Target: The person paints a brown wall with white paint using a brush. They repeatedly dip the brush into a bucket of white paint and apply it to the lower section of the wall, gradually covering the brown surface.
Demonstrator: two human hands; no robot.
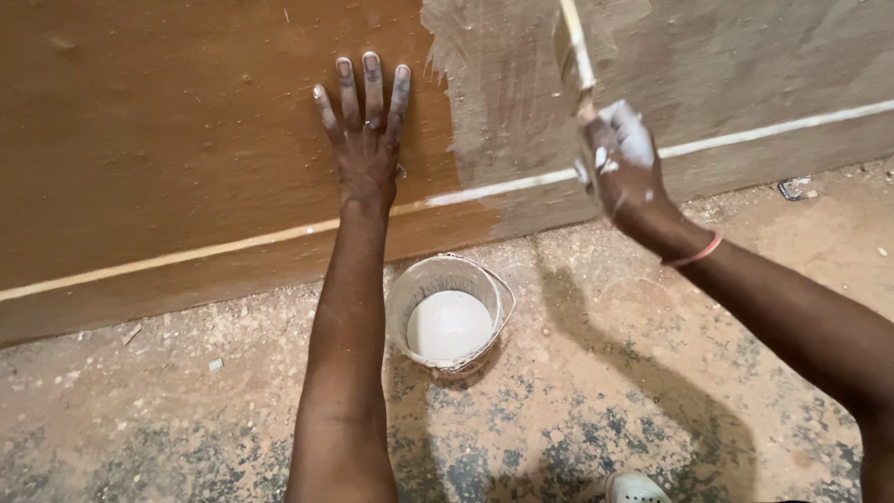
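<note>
Brown wall [168,140] fills the background above a dusty floor [652,391]. Left hand [365,140] presses flat against the bare brown part, fingers spread upward. Below and between the arms, a bucket [400,298] of white paint stands on the floor. Right hand [626,168], paint-smeared, grips a brush [577,47], its handle running upward against the grey coated patch [521,102], just right of the left hand.

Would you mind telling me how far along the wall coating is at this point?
Done: the grey coated patch right of centre. In hand: the right hand holds a brush at that patch's left part; the left hand lies flat on the wall. Left: the bare brown wall. The bucket holds white liquid.
</note>
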